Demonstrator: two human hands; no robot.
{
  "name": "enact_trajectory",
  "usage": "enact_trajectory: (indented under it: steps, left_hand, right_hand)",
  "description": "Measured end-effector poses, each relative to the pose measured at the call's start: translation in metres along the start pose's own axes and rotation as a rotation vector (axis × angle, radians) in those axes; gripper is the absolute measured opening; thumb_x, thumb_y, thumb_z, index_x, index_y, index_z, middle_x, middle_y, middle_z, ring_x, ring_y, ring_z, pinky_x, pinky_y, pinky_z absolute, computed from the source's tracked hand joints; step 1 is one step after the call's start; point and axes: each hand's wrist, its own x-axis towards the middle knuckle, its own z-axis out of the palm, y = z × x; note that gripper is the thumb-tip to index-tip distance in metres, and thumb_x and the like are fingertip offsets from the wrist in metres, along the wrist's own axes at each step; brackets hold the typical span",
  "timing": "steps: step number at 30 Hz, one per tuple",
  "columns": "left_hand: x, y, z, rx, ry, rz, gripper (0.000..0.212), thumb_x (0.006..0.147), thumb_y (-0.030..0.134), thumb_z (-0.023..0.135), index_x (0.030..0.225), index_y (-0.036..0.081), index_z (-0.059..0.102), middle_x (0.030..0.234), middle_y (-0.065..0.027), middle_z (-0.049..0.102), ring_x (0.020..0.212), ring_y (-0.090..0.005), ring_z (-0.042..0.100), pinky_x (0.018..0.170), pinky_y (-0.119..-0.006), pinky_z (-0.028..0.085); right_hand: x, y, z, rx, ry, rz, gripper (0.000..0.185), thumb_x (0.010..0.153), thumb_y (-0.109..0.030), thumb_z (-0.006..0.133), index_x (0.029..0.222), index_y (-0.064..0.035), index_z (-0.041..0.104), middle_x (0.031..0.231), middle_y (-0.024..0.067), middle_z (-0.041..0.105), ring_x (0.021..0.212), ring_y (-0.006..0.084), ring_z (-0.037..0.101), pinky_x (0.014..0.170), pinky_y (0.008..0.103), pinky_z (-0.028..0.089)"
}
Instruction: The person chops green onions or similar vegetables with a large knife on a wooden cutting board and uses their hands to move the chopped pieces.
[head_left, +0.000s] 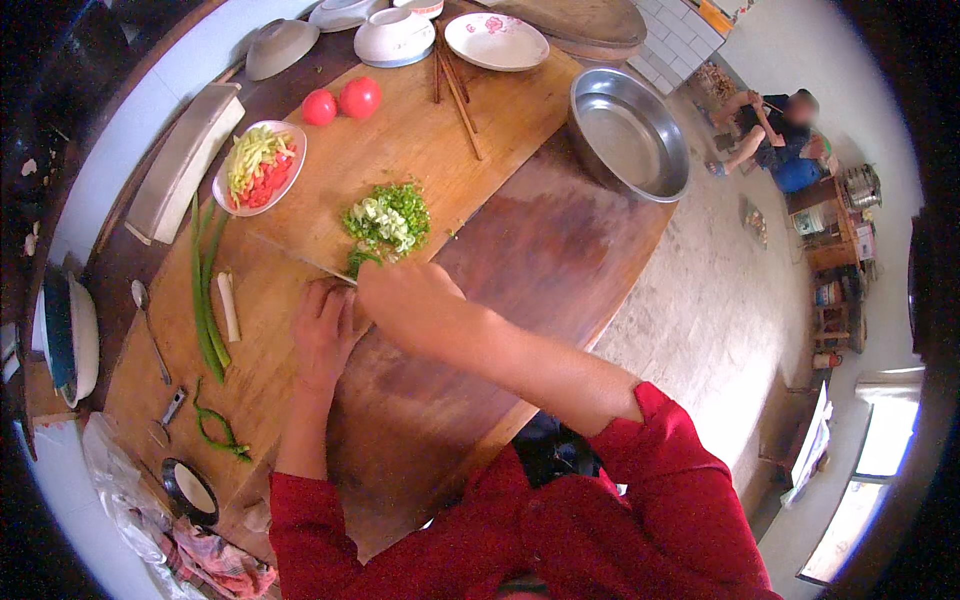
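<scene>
My right hand (401, 296) is closed at the near end of a knife, whose thin blade (324, 268) shows edge-on over the wooden cutting board (517, 112); its handle is hidden in the fist. My left hand (324, 322) lies just left of it with curled fingers, close to the blade; what is under them is hidden. Beyond the right hand sits a pile of chopped green and white scallion (388, 219). Long green scallion stalks (204, 300) and a white scallion piece (228, 306) lie to the left. A plate (298, 161) holds yellow-green and red strips.
Two tomatoes (360, 97), chopsticks (457, 97), a floral plate (496, 41) and upturned bowls (394, 37) are at the back. A steel basin (630, 135) stands right. Green peppers (217, 431), a peeler (174, 405) and a spoon (152, 330) lie left. A person (787, 127) sits far right.
</scene>
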Motion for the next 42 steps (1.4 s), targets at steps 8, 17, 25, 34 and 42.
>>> enact_trajectory:
  steps: [8,17,25,34,42]
  left_hand:
    - [0.0,-0.003,-0.004,-0.02,0.007,0.042,0.011,0.072,-0.004,0.062,0.082,0.0,0.059,0.087,-0.0118,0.058,0.081,-0.0312,0.056,0.067,-0.038,0.048]
    - [0.004,0.0,-0.006,-0.029,0.0,0.085,0.013,0.07,-0.005,0.062,0.082,-0.001,0.058,0.089,-0.0125,0.058,0.082,-0.0323,0.056,0.068,-0.039,0.048]
    - [0.003,0.006,-0.007,0.025,-0.057,0.013,0.015,0.07,-0.002,0.063,0.084,0.0,0.058,0.093,-0.0137,0.058,0.082,-0.0339,0.055,0.07,-0.04,0.048]
    - [0.001,0.007,-0.008,0.065,-0.01,0.018,0.013,0.07,-0.002,0.063,0.081,0.002,0.058,0.089,-0.0115,0.058,0.081,-0.0323,0.055,0.069,-0.038,0.048]
    - [0.004,0.009,-0.01,0.086,0.024,0.07,0.012,0.07,-0.004,0.062,0.08,0.001,0.059,0.087,-0.0119,0.058,0.08,-0.0318,0.056,0.066,-0.039,0.048]
  right_hand:
    - [0.007,-0.006,-0.005,-0.048,-0.005,-0.038,0.016,0.073,-0.001,0.059,0.087,0.0037,0.053,0.076,0.0192,0.062,0.073,0.0346,0.065,0.059,0.0424,0.052]
    - [0.005,0.0,0.003,-0.091,0.086,-0.084,0.014,0.073,-0.003,0.061,0.083,0.0045,0.055,0.074,0.0161,0.061,0.074,0.0306,0.066,0.057,0.0392,0.053]
    - [-0.004,0.002,0.02,-0.085,0.155,-0.046,0.018,0.072,-0.005,0.063,0.085,0.0033,0.054,0.076,0.0165,0.061,0.072,0.0304,0.066,0.057,0.0384,0.053]
    - [-0.01,-0.001,0.016,-0.016,0.078,0.017,0.018,0.073,-0.004,0.062,0.087,0.0036,0.056,0.082,0.0169,0.063,0.079,0.0306,0.066,0.059,0.0383,0.054]
    - [-0.004,-0.011,-0.008,-0.102,-0.044,0.015,0.018,0.073,-0.004,0.062,0.089,0.0035,0.057,0.084,0.0169,0.061,0.077,0.0307,0.066,0.059,0.0397,0.053]
